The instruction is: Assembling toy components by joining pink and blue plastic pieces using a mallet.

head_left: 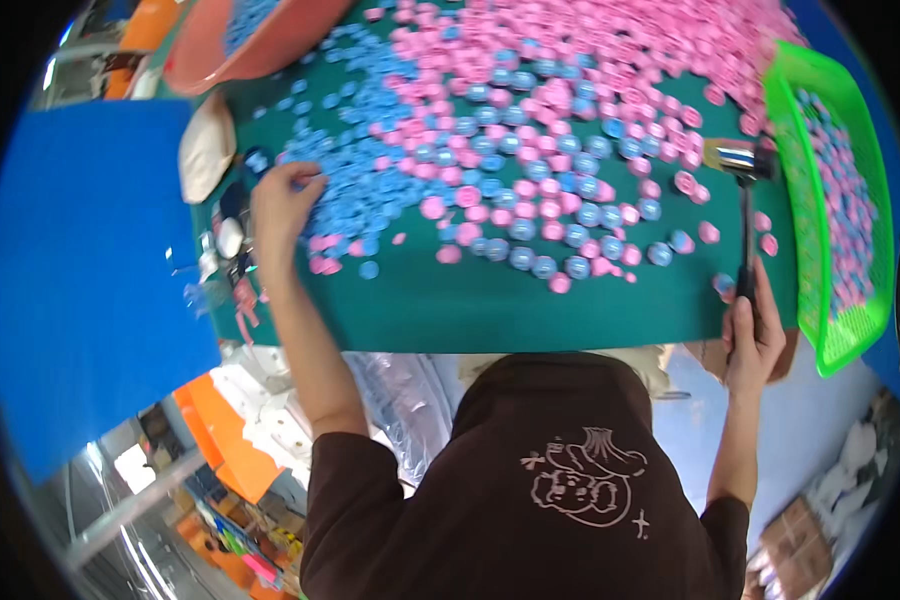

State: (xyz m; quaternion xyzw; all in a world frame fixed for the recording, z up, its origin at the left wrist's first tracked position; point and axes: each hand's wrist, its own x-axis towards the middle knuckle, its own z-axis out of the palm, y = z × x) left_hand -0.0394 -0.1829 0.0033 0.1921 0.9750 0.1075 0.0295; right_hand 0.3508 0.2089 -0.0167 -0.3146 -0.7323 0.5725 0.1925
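Note:
In my right hand (755, 330) is a small hammer (747, 225), gripped by its dark handle. Its head, with one yellowish face, points away from me beside the green basket. My left hand (288, 205) is at the left edge of a heap of small blue plastic pieces (355, 190). Its fingers are curled and pinched together; what they hold, if anything, is hidden. Between the hands lie scattered pink round pieces (467, 196) and pale-blue round caps (521, 229), with a large pink heap (670, 40) behind.
A green plastic basket (815, 210) of mixed pink and blue pieces stands at the right table edge. At the far left sits a reddish basin (255, 50) with blue pieces. A whitish pouch (207, 150) and small clutter lie left on the green table (420, 310).

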